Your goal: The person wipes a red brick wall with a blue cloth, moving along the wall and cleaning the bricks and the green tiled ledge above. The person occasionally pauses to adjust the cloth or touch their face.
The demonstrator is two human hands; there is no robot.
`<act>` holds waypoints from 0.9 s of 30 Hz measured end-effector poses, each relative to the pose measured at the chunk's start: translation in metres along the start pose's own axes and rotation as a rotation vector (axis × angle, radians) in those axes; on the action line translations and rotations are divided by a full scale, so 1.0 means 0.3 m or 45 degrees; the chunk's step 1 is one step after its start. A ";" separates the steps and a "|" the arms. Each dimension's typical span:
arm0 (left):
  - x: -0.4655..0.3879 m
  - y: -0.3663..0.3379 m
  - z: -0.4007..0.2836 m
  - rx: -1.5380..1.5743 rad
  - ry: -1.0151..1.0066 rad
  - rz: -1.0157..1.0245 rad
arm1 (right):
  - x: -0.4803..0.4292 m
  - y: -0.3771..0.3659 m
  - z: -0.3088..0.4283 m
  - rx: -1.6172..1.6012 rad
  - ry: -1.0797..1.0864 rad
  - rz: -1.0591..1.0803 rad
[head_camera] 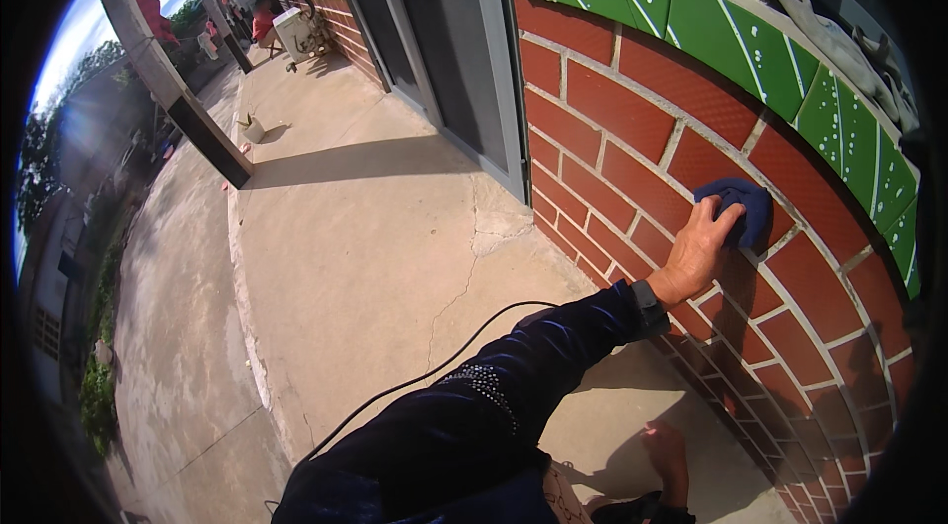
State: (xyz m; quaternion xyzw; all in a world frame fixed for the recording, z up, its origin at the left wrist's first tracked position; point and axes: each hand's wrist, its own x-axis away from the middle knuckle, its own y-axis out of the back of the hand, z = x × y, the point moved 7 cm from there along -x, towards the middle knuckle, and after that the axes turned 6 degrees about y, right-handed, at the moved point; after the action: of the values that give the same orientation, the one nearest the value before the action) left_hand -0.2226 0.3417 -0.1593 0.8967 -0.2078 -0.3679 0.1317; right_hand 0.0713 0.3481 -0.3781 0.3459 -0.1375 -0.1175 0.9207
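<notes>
My left hand (692, 253) presses a bunched dark blue cloth (749, 209) against a wall of red brick-pattern tiles (633, 113) with pale joints. The fingers are bent over the cloth, and the arm reaches across in a dark, shiny sleeve (518, 368) with a studded band. Down in the shade near the foot of the wall is my right hand (665, 450), apart from the tiles. Its fingers look partly curled, but shadow hides whether anything is in them. Above the red tiles runs a ledge of green tiles (711, 28) with white streaks and dots.
Grey-framed doors (474, 65) adjoin the wall. A black cable (444, 361) passes behind my arm over the cracked concrete floor (355, 257). Farther off are a post (170, 65), a small potted plant (252, 128), a white appliance (296, 33) and a seated person (263, 22). Grey gloves (837, 35) lie on the ledge.
</notes>
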 end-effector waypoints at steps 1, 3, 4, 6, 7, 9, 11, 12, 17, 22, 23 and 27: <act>0.011 -0.017 -0.032 -0.093 -0.117 0.056 | 0.003 0.000 -0.001 0.017 0.012 -0.001; 0.011 -0.022 -0.041 -0.166 -0.201 0.090 | 0.009 0.001 -0.007 0.044 0.031 -0.015; 0.006 -0.024 -0.041 -0.202 -0.243 0.109 | 0.014 0.002 -0.009 0.053 0.039 -0.028; -0.015 0.016 -0.034 -0.225 -0.305 -0.076 | 0.025 0.006 -0.009 0.071 0.058 -0.048; -0.027 0.035 -0.019 -0.202 -0.261 -0.151 | 0.030 0.009 -0.007 0.079 0.069 -0.056; -0.045 0.072 0.014 -0.155 -0.131 -0.295 | 0.037 0.011 -0.003 0.078 0.049 -0.048; -0.050 0.096 0.036 -0.034 -0.015 -0.403 | 0.044 0.011 -0.001 0.059 -0.013 -0.011; -0.047 0.100 0.046 0.060 0.062 -0.440 | 0.045 0.015 0.014 0.106 0.023 -0.008; 0.013 -0.027 -0.001 0.166 0.127 -0.094 | 0.057 0.032 0.069 0.257 0.051 0.046; 0.058 -0.128 -0.063 -0.243 -0.287 0.232 | 0.067 0.036 0.073 0.287 -0.135 0.135; 0.046 -0.112 -0.052 -0.173 -0.247 0.168 | 0.072 0.039 0.076 0.290 -0.151 0.138; -0.016 0.000 0.062 0.169 0.081 -0.332 | 0.083 0.046 0.089 0.345 -0.148 0.133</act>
State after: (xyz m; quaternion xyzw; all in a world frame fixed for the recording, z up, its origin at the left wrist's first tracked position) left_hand -0.2390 0.3424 -0.1693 0.9340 -0.1091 -0.3389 0.0298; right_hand 0.0873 0.3345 -0.3453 0.4518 -0.2230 -0.0697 0.8610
